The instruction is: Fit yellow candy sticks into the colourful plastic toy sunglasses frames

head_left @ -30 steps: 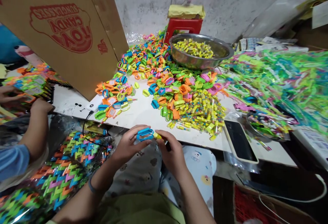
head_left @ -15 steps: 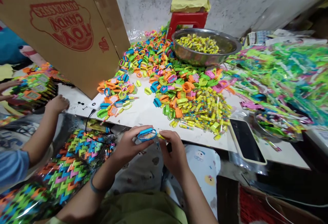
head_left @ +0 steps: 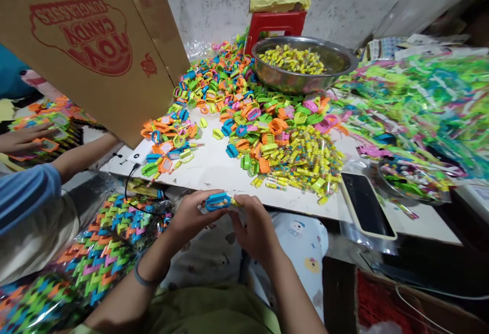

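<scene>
Right now the left hand [head_left: 191, 217] pinches a blue plastic frame [head_left: 217, 201] just off the near edge of the white table [head_left: 214, 168], while the right hand [head_left: 254, 227] closes its fingertips on a small yellow candy tube [head_left: 236, 203] at the frame's end. Pushed in crooked, the tube could slip and drop into the lap (the fingertip grip looks slight). Beyond lie a candy pile [head_left: 305, 163], loose frames [head_left: 244, 105] and a steel bowl [head_left: 336, 64].

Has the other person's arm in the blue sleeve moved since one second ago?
Yes. The blue sleeve has come up and rightward, toward the cardboard box, with its forearm now reaching below it.
</scene>
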`<state>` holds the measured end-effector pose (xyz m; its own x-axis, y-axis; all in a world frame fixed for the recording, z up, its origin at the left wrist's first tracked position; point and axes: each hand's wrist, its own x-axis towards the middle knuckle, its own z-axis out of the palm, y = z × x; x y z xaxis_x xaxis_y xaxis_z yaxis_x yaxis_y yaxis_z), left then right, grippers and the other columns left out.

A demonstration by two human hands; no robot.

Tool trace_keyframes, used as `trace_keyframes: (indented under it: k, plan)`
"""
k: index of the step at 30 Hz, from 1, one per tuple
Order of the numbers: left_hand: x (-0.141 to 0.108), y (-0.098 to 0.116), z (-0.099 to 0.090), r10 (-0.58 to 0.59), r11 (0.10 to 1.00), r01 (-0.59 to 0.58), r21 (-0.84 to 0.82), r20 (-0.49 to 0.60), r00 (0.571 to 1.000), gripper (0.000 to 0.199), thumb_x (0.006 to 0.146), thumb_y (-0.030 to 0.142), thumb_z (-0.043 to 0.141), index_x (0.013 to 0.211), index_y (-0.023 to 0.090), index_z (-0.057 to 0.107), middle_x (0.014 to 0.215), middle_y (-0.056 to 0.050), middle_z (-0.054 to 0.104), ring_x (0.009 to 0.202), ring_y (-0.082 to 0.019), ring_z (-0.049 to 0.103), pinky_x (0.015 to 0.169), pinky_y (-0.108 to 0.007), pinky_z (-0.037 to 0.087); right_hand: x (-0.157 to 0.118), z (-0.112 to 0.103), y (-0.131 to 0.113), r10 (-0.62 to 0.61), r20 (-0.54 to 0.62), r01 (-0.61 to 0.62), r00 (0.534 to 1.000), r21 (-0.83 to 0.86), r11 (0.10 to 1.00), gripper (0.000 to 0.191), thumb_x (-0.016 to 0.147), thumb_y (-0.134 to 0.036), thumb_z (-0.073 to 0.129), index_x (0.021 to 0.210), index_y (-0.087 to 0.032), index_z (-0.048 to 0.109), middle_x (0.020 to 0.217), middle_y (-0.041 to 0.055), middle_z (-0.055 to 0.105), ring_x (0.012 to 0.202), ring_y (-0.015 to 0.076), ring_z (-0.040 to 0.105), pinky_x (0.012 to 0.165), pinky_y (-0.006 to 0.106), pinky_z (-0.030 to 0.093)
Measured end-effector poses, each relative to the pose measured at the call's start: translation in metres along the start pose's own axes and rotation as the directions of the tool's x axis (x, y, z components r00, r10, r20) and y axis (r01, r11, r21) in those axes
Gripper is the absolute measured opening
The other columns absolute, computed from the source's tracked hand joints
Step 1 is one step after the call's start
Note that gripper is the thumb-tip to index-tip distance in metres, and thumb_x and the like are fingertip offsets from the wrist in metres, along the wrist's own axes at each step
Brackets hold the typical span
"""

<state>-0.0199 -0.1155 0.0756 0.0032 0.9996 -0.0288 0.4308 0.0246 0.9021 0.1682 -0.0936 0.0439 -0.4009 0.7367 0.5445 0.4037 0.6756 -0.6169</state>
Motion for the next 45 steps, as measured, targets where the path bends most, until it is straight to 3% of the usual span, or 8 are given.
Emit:
trace_keyframes:
  k: [10,21,27,31,35,38,41,45]
  plan:
    - [0.003,-0.017,0.010,-0.161,0.952,0.180,-0.247,0.095,0.982,0.042,0.072,0.046,0.075,0.101,0.016,0.073,0.086,-0.007,0.073,0.076,-0.022,0.065,0.062,-0.030,0.054,-0.001,0.004,0.001,0.013,0.026,-0.006,1.000,-0.256,0.967,0.011,0.095,-0.024,0.049,0.099,-0.018,0.057,0.081,0.0057,0.064,0.074,0.0219,0.058,0.066,0.031,0.041]
    - [0.005,-0.023,0.008,-0.224,0.940,0.273,-0.206,0.233,0.946,0.041,0.075,0.049,0.071,0.093,0.013,0.071,0.069,-0.002,0.064,0.060,-0.014,0.054,0.057,-0.025,0.044,-0.007,0.013,0.008,0.066,0.183,-0.006,0.981,-0.308,0.951,0.017,0.093,-0.025,0.051,0.077,-0.019,0.056,0.065,0.0019,0.059,0.059,0.0166,0.054,0.056,0.028,0.028]
    - [0.024,-0.027,-0.039,-0.149,0.986,0.160,0.053,-0.168,0.974,0.046,0.079,0.054,0.063,0.108,0.018,0.063,0.086,-0.003,0.066,0.072,-0.018,0.059,0.067,-0.027,0.045,-0.001,-0.011,0.043,0.186,0.056,-0.129,0.981,-0.524,0.842,0.033,0.091,-0.035,0.060,0.118,-0.016,0.057,0.101,0.0114,0.063,0.091,0.0278,0.057,0.073,0.036,0.039]
    - [0.061,-0.033,-0.104,-0.017,0.942,0.179,0.284,-0.494,0.870,0.055,0.085,0.057,0.054,0.124,0.018,0.052,0.099,-0.009,0.066,0.079,-0.022,0.062,0.074,-0.033,0.048,-0.012,-0.032,0.073,0.336,-0.135,-0.328,0.932,-0.706,0.628,0.026,0.091,-0.030,0.060,0.114,-0.019,0.064,0.095,0.0117,0.059,0.084,0.0294,0.053,0.066,0.035,0.034]
    - [0.110,-0.045,-0.143,0.196,0.833,0.220,0.508,-0.642,0.741,0.057,0.088,0.046,0.052,0.136,0.014,0.044,0.122,-0.018,0.061,0.107,-0.031,0.060,0.093,-0.045,0.045,-0.018,-0.031,0.088,0.389,-0.151,-0.365,0.909,-0.741,0.564,0.018,0.088,-0.032,0.064,0.104,-0.022,0.067,0.103,0.0103,0.058,0.089,0.0285,0.052,0.069,0.035,0.032]
    - [0.146,-0.049,-0.132,0.345,0.743,0.132,0.656,-0.545,0.764,0.054,0.089,0.033,0.050,0.137,0.010,0.044,0.137,-0.021,0.050,0.129,-0.034,0.044,0.109,-0.051,0.031,-0.018,-0.024,0.093,0.390,-0.155,-0.371,0.908,-0.730,0.574,0.020,0.090,-0.034,0.060,0.104,-0.021,0.065,0.104,0.0084,0.060,0.092,0.0268,0.052,0.074,0.037,0.032]
    - [0.179,-0.048,-0.094,0.376,0.701,-0.037,0.712,-0.325,0.868,0.043,0.089,0.026,0.049,0.130,0.014,0.054,0.137,-0.016,0.052,0.131,-0.030,0.042,0.112,-0.047,0.029,-0.017,-0.020,0.098,0.372,-0.163,-0.369,0.914,-0.715,0.593,0.023,0.093,-0.034,0.053,0.108,-0.019,0.065,0.099,0.0081,0.062,0.091,0.0266,0.053,0.075,0.039,0.031]
    - [0.217,-0.047,-0.044,0.358,0.712,-0.150,0.686,-0.171,0.918,0.036,0.089,0.022,0.050,0.123,0.017,0.062,0.131,-0.012,0.058,0.126,-0.025,0.046,0.111,-0.039,0.031,-0.019,-0.018,0.104,0.301,-0.224,-0.370,0.927,-0.684,0.629,0.033,0.097,-0.039,0.041,0.095,-0.020,0.067,0.093,0.0087,0.063,0.085,0.0277,0.055,0.073,0.040,0.030]
